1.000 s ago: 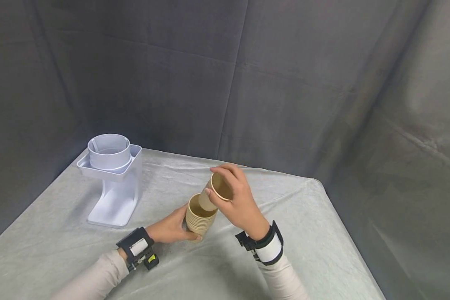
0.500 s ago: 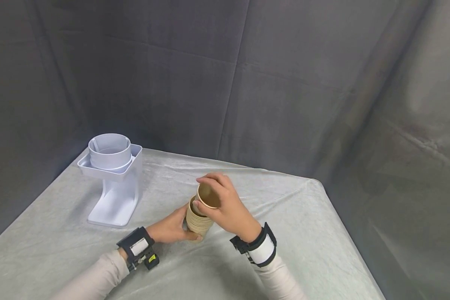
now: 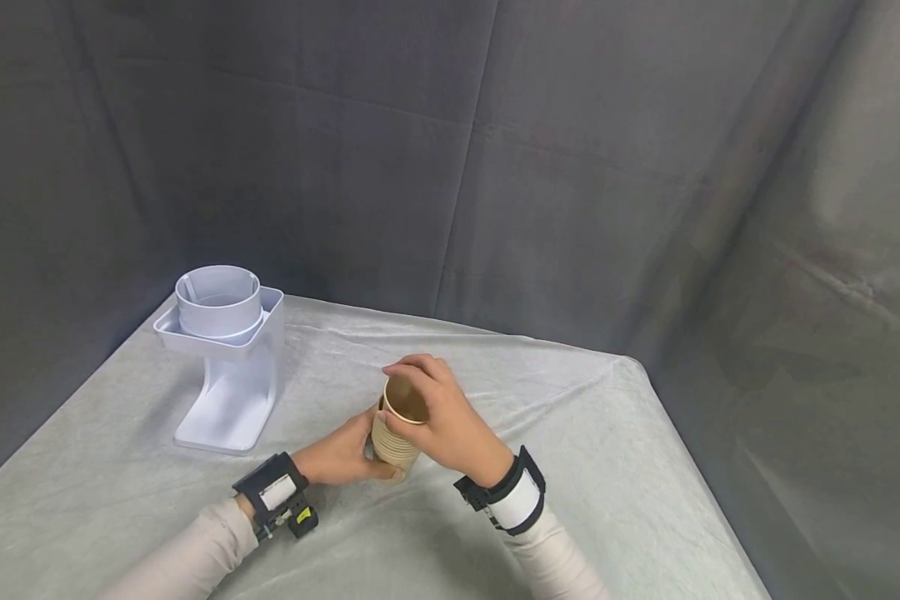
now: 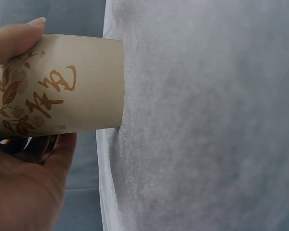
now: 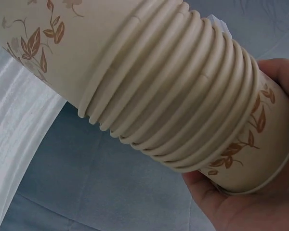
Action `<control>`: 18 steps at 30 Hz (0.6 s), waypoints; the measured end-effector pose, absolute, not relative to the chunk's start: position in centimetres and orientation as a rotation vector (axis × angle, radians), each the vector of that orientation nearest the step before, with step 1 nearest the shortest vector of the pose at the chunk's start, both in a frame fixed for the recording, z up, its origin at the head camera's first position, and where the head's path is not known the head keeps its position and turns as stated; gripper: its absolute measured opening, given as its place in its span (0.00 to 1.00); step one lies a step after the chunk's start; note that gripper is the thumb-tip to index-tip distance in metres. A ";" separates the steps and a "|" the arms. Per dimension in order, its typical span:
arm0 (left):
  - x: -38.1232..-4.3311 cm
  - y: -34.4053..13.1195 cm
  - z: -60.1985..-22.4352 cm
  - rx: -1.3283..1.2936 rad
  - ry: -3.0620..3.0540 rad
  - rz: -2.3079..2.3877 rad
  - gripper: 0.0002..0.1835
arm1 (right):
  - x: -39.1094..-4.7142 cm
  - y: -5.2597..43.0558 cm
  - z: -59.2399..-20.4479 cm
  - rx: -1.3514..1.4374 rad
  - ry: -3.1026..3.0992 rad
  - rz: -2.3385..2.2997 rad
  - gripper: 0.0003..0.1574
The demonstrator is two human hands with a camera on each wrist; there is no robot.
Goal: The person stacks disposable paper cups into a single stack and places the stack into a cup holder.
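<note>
In the head view, my left hand grips a stack of beige paper cups around its side, tilted over the cloth. My right hand pinches a single paper cup near its rim, thumb on one side and fingers on the other. That cup's lower part sits inside the stack's top cup. In the right wrist view, several stacked rims show, and the single cup, printed with brown leaves, sticks out of them. The left wrist view shows the bottom cup with gold lettering, between thumb and fingers.
On the left of the table stands a white plastic stand with a round white open-topped cylinder on top. Pale cloth covers the table. Dark grey curtains hang behind and at both sides.
My right hand has moved left and down, lowering the single cup from above the stack's mouth into it. My left hand and the stack stay nearly in place.
</note>
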State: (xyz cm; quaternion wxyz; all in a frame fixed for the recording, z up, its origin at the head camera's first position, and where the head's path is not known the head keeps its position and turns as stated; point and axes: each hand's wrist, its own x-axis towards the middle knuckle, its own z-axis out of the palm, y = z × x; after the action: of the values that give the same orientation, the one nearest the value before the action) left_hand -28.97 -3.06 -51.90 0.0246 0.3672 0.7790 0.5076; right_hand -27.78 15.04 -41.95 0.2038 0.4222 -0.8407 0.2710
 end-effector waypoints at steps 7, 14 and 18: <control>-29.1 -2.9 -52.2 1.133 2.424 1.577 0.45 | -27.8 14.8 -42.5 1.171 -2.400 0.721 0.30; -29.2 -2.8 -52.3 1.178 2.393 1.592 0.39 | -28.0 14.3 -43.6 1.130 -2.469 0.648 0.26; -29.1 -2.9 -52.1 1.213 2.390 1.571 0.37 | -28.1 14.1 -44.2 1.117 -2.476 0.606 0.26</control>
State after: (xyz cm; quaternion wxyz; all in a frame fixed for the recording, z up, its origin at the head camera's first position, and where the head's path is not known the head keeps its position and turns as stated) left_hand -29.12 -2.93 -52.06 0.0174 0.3903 0.7693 0.5056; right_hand -28.13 14.09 -44.21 0.1785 0.3950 -0.8753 0.2143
